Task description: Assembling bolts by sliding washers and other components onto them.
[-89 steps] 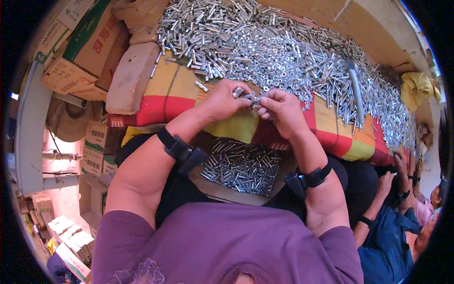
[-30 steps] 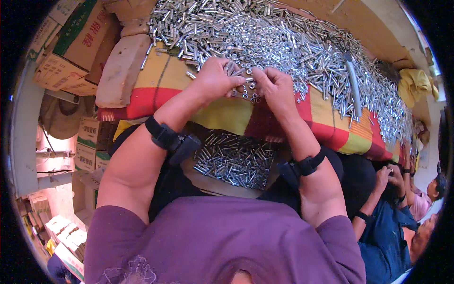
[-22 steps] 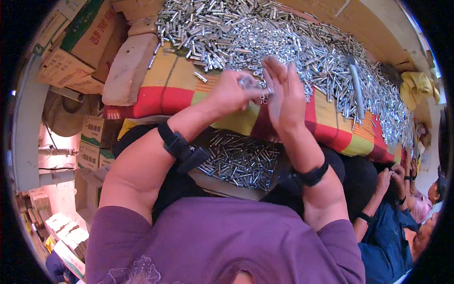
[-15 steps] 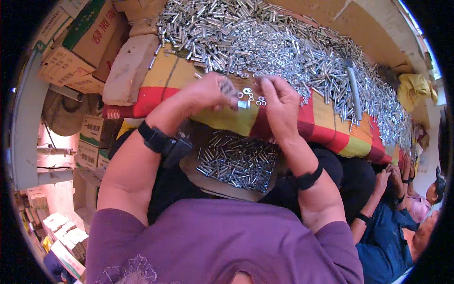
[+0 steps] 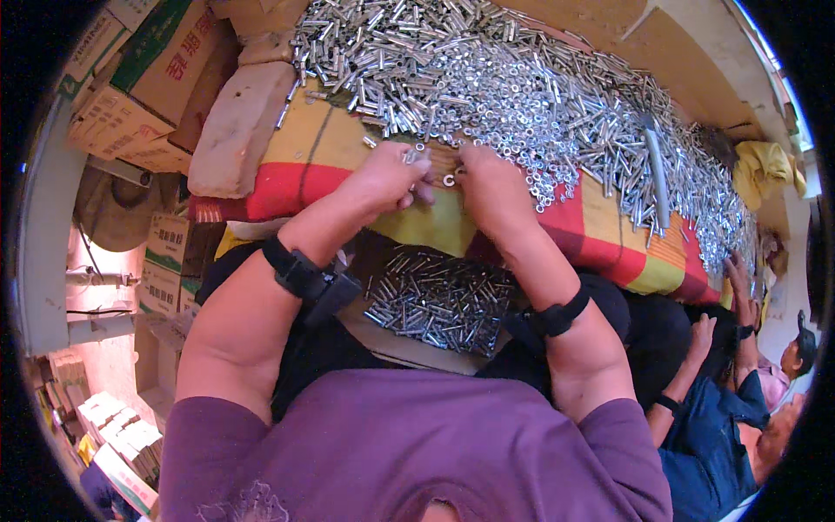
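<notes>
My left hand [image 5: 391, 180] is closed around small silvery metal parts [image 5: 412, 157], which show between the thumb and fingers; their exact kind is unclear. Close by on its right, my right hand [image 5: 494, 190] has its fingertips pinched together at the near edge of the heap of nuts and washers [image 5: 513, 113]. Whatever those fingertips hold is hidden. A loose washer [image 5: 449, 181] lies on the checked cloth [image 5: 400, 222] between the hands.
Metal sleeves [image 5: 383, 70] and bolts are piled along the cloth. A grey bar [image 5: 656, 178] lies on the heap at right. Below my hands sits a box of bolts [image 5: 435, 300]. A pale block [image 5: 239, 130] and cartons [image 5: 143, 96] stand left; co-workers [image 5: 709, 426] sit right.
My right hand has moved left and slightly down toward my left hand. The left hand has turned, and the silvery cylinder at its fingertips no longer shows. A co-worker's hand has reached up to the heap.
</notes>
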Demonstrator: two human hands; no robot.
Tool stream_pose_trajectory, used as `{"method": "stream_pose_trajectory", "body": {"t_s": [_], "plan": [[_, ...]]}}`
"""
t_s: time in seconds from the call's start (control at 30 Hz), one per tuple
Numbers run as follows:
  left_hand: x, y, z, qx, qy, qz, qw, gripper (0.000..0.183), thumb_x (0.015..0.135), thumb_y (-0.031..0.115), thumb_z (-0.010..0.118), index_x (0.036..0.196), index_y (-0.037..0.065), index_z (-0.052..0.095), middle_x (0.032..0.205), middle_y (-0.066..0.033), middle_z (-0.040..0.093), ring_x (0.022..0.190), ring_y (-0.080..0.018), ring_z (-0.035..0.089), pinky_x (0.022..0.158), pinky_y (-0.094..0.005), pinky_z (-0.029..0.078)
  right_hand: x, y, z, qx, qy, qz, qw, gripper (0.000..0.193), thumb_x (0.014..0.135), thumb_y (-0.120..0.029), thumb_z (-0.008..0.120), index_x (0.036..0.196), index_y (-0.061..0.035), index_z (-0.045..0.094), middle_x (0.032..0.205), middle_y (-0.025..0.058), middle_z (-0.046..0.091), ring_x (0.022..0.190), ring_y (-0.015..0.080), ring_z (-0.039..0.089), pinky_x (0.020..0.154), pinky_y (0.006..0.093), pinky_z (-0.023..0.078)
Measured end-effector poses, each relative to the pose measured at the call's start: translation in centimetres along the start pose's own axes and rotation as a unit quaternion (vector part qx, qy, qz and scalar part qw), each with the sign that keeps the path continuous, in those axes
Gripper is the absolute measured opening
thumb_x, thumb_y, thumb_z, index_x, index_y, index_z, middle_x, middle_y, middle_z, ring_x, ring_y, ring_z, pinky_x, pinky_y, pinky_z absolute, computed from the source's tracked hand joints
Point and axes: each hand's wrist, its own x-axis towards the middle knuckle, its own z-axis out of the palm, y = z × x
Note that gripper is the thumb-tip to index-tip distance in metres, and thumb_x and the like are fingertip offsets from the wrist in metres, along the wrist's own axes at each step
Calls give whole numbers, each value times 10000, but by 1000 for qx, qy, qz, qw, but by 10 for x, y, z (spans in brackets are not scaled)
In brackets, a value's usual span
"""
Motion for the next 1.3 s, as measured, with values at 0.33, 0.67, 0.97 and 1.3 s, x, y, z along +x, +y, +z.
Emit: {"method": "stream_pose_trajectory", "body": {"t_s": [0.33, 0.67, 0.97, 1.3], "plan": [[5, 3, 9, 88, 61, 90, 990, 77, 809, 105, 656, 821, 31, 640, 692, -40, 659, 445, -56, 476, 411, -215, 368, -5, 17, -15, 157, 87, -32, 983, 110, 774, -61, 654, 793, 13, 575, 742, 143, 636, 664, 275, 637, 562, 376, 495], [5, 5, 10, 56, -3, 179, 982, 91, 795, 85, 661, 849, 12, 653, 695, -26, 651, 464, -50, 481, 418, -208, 370, -5, 16, -28, 604, -71, 191, 770, 77, 828, -43, 643, 849, 29, 628, 701, 74, 637, 563, 126, 613, 490, 235, 505], [-4, 1, 0, -88, -26, 141, 986, 120, 819, 100, 655, 897, 11, 633, 703, -16, 607, 510, -52, 488, 443, -192, 367, 18, 17, -8, 605, -54, 160, 778, 153, 844, -115, 636, 902, 27, 644, 721, 79, 648, 567, 118, 608, 512, 234, 506], [-1, -9, 10, -63, 36, 39, 997, 120, 804, 86, 677, 858, -7, 624, 673, -34, 617, 465, -89, 538, 404, -225, 365, 24, 24, 2, 18, 94, -2, 995, 134, 800, -161, 630, 824, -37, 588, 814, 155, 607, 738, 365, 589, 669, 438, 473]]}}
